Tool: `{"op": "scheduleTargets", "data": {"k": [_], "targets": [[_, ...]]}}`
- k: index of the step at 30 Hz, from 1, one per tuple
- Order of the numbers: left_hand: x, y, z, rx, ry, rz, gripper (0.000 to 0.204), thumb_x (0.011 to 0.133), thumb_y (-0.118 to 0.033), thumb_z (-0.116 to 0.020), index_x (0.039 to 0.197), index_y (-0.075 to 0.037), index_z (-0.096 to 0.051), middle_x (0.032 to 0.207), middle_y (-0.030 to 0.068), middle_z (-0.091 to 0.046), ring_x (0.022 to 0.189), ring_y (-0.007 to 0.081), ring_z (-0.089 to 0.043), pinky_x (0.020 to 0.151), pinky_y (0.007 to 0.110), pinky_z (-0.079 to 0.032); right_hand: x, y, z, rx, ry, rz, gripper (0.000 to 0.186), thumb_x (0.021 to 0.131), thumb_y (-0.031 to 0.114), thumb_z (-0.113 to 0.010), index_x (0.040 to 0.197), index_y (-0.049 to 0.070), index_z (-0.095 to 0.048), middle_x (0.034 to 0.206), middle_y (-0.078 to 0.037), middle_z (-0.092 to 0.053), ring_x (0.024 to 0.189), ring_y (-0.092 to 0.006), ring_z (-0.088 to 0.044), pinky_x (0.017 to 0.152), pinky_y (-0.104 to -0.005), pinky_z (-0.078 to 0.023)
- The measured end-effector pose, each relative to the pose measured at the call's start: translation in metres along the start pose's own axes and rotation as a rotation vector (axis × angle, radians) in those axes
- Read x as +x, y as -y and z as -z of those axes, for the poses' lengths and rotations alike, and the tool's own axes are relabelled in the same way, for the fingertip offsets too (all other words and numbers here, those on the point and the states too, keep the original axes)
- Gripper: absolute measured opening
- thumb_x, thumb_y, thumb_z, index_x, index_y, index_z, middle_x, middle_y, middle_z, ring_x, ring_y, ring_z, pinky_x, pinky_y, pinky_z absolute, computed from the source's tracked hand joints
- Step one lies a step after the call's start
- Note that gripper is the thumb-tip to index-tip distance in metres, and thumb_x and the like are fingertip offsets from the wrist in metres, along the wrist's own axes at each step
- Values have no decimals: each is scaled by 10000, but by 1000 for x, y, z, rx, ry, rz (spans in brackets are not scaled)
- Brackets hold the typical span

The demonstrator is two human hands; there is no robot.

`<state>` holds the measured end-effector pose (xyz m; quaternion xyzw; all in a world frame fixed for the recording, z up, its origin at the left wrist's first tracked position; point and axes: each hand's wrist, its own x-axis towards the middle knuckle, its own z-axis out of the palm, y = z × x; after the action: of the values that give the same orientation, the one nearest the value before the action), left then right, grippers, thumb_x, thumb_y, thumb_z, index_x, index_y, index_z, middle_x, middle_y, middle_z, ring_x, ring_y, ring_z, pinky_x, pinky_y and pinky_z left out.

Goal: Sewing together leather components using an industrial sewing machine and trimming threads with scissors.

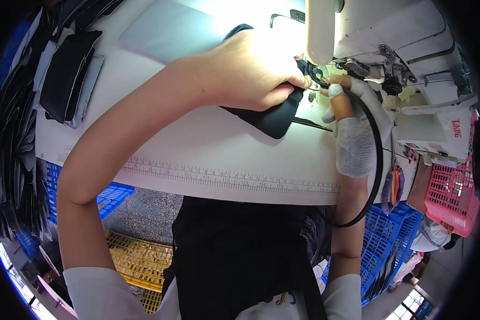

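Note:
A black fabric piece with a rounded corner lies on the white sewing table, partly covered by my left hand. The fingers of that hand are closed on its edge beside the needle area of the white sewing machine. My right hand, in a white glove that leaves some fingertips bare, pinches a narrow black strip close to the machine's foot. From there the strip loops down over the right forearm and past the table edge. Bright lamp light washes out part of the left hand.
A ruler scale runs along the table's front edge. Stacked black pieces lie at the left, beside hanging dark fabric. Scissors with coloured handles rest at right. Blue, yellow and pink baskets stand around.

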<state>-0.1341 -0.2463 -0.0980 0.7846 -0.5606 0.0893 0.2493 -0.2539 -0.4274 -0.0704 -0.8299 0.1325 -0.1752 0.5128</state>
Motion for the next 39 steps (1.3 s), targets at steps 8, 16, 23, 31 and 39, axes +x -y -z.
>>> {"op": "scheduleTargets", "data": {"k": [8, 16, 23, 31, 39], "targets": [[-15, -20, -8, 16, -81, -11, 221, 842, -202, -670, 1032, -167, -776, 936, 71, -700, 660, 276, -629, 710, 357, -515, 3, 1, 8, 62, -6, -88, 229, 876, 8, -685, 1098, 38, -735, 858, -28, -679, 646, -76, -537, 574, -212, -433], [-8, -35, -12, 146, -119, -30, 240, 859, -243, -688, 1080, -170, -746, 1018, 99, -700, 739, 274, -648, 722, 358, -511, -11, -17, 15, -419, 197, 457, 315, 801, 114, -781, 1106, 56, -728, 976, -54, -716, 763, -167, -646, 678, -257, -526], [-25, -43, -10, -62, 7, 165, 266, 851, -154, -737, 1115, -136, -760, 1300, 109, -677, 1045, 313, -677, 863, 391, -518, -57, -12, 25, -434, 293, 440, 473, 806, 169, -772, 1248, 77, -632, 1255, -84, -638, 846, -214, -683, 711, -281, -542], [-24, -26, -17, -116, -85, 51, 260, 813, -151, -758, 1071, -157, -786, 1255, 29, -710, 1032, 241, -691, 892, 355, -545, -62, -12, 31, -640, 343, 506, 529, 774, 81, -753, 1288, 114, -629, 1293, -60, -609, 980, -217, -674, 746, -287, -530], [-6, -2, -11, -192, -49, 145, 264, 830, -113, -722, 1080, -154, -798, 1252, 38, -713, 1059, 230, -682, 884, 352, -548, -56, -14, 24, -684, 304, 496, 539, 757, 78, -747, 1277, 146, -624, 1316, -42, -595, 951, -191, -676, 733, -283, -530]]}}
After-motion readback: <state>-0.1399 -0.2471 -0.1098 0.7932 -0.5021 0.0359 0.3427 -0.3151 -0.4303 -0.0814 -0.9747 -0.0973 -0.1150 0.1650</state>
